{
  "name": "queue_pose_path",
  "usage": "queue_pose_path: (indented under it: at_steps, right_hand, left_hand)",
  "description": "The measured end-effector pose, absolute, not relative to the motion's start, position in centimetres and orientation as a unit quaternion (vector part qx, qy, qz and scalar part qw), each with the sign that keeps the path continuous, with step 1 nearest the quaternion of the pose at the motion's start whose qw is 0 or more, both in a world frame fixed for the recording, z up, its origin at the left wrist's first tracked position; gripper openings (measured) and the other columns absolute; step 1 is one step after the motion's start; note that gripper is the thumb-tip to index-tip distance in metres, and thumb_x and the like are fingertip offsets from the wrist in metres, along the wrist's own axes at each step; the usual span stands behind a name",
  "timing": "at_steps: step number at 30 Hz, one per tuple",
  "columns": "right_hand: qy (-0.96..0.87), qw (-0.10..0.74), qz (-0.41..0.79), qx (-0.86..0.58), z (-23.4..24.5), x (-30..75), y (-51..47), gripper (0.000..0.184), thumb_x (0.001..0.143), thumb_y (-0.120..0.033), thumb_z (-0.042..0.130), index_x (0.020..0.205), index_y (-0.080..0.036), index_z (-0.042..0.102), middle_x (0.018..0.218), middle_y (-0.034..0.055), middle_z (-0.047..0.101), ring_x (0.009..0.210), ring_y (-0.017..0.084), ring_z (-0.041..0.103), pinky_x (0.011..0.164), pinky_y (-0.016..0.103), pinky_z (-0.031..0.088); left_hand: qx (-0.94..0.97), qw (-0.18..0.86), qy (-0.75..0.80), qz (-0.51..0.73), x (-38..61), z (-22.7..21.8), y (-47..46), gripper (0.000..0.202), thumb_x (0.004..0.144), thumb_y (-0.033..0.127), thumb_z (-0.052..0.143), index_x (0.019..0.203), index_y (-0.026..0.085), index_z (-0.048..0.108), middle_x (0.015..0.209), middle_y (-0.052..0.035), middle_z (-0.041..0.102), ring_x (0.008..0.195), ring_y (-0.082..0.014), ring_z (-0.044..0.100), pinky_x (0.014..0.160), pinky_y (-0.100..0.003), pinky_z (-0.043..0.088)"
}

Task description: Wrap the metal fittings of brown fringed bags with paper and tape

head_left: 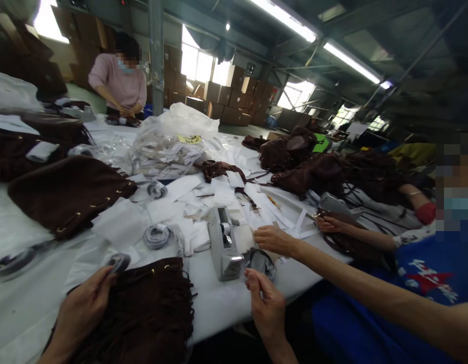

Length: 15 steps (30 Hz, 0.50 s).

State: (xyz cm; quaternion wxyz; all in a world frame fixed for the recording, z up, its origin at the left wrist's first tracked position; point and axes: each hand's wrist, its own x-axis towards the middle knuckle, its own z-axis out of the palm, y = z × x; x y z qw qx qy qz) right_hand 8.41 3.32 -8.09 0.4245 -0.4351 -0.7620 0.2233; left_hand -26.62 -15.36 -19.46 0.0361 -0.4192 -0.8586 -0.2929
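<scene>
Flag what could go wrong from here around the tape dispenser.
The right hand and a co-worker's hand both crowd the tape dispenser; they could collide, or a finger might catch its cutter. The fringed bag under the left hand appears to overhang the table edge and might slide off.

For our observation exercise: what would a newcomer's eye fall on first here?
Dark brown suede bags lie across the white table, a fringed bag under the person's left hand at the near edge. A grey tape dispenser stands mid-table amid white paper slips, the right hand just before it.
</scene>
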Motion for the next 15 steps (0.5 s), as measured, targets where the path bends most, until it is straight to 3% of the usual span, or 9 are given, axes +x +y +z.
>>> queue_pose_path:
  at_steps: [11, 15]
  right_hand:
    - [-0.869, 0.361, 0.188, -0.281, -3.0, 1.9, 5.5, 0.02, 0.091, -0.026, 0.052, 0.097, -0.018, 0.069, 0.09, 0.0066, 0.073, 0.081, 0.018, 0.068, 0.078, 0.026, 0.053]
    - [-0.879, 0.316, 0.154, -0.322, -3.6, 4.1, 7.7, 0.022, 0.091, -0.028, 0.05, 0.097, -0.019, 0.07, 0.092, 0.0062, 0.073, 0.083, 0.018, 0.068, 0.078, 0.026, 0.051]
  left_hand:
    - [-0.428, 0.042, -0.844, -0.32, -26.2, -19.1, -15.0, 0.032, 0.09, 0.044, 0.04, 0.106, 0.024, 0.057, 0.099, -0.0042, 0.072, 0.088, -0.0224, 0.069, 0.074, -0.027, 0.051]
    - [-0.416, 0.026, -0.853, -0.316, -26.5, -20.4, -15.5, 0.036, 0.089, 0.047, 0.038, 0.111, 0.025, 0.055, 0.102, -0.0054, 0.071, 0.088, -0.0259, 0.068, 0.073, -0.032, 0.052]
